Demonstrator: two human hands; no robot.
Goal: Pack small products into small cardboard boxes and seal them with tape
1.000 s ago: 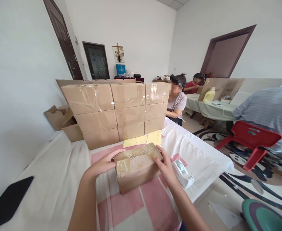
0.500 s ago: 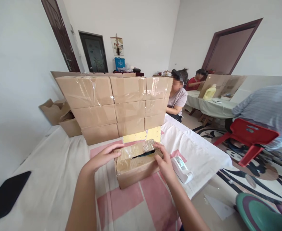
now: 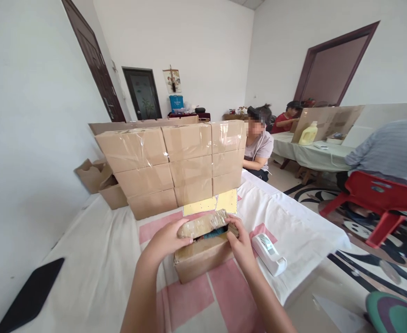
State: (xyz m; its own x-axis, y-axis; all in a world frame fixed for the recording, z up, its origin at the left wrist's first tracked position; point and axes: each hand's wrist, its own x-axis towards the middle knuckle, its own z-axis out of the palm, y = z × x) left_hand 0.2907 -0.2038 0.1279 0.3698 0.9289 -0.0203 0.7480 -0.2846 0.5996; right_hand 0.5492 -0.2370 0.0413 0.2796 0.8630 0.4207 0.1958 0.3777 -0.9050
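Note:
A small cardboard box [image 3: 203, 262] sits on the cloth in front of me, its top partly parted. My left hand [image 3: 168, 241] pinches the left end of the raised, tape-covered far flap [image 3: 199, 226], thumb below and fingers above. At the box's right end, my right hand [image 3: 240, 238] curls over the far corner and side flap, with its thumb near the gap. Something bluish shows through the opening, too little of it to name. Just right of that hand lies a white tape dispenser [image 3: 269, 254].
Stacked cardboard boxes [image 3: 173, 164] wrapped in clear film stand behind, with yellow sheets [image 3: 203, 206] at their foot. A black flat object [image 3: 33, 291] lies at left. Beyond the table's right edge are a red chair [image 3: 380, 189] and several people.
The far flap is lifted higher and the gap has widened, showing bluish contents. My left hand has shifted from the box's left corner onto the flap. The camera view has moved slightly.

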